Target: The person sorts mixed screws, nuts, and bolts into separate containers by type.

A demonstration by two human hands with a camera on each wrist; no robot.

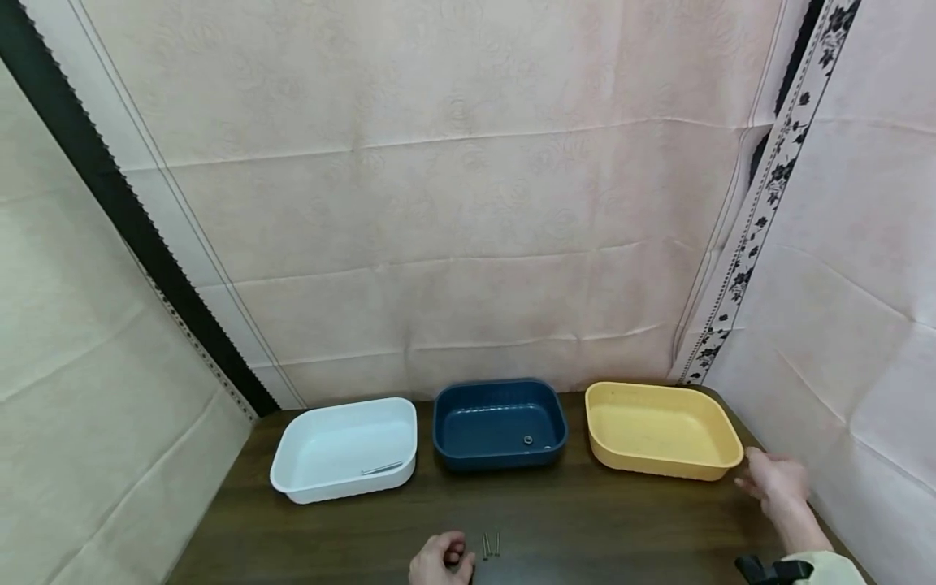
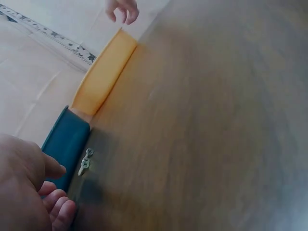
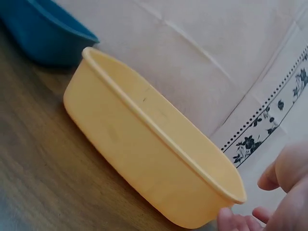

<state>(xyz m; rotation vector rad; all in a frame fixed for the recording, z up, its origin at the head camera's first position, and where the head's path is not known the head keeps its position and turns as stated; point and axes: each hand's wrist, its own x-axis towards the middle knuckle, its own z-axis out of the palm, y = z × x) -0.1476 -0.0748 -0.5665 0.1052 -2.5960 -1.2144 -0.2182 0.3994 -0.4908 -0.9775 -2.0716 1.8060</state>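
My left hand (image 1: 442,559) is low over the near edge of the table, its fingers loosely bent with nothing visible between them. Just to its right, a small group of metal screws (image 1: 491,546) stands on the wood; the left wrist view shows them too (image 2: 85,161). Over on the right, my right hand (image 1: 781,483) is at the right end of the yellow tray (image 1: 658,469). In the right wrist view its thumb and fingers (image 3: 231,221) are apart around the tray's near corner; whether the fingertips touch the plastic, I cannot tell.
A dark blue tray (image 1: 500,463) holding a small nut (image 1: 528,439) stands in the middle of the row. To its left is a white tray (image 1: 344,490) with a thin silver piece (image 1: 382,469) inside. Cloth walls (image 1: 468,203) enclose the brown table (image 1: 570,520) behind and at both sides.
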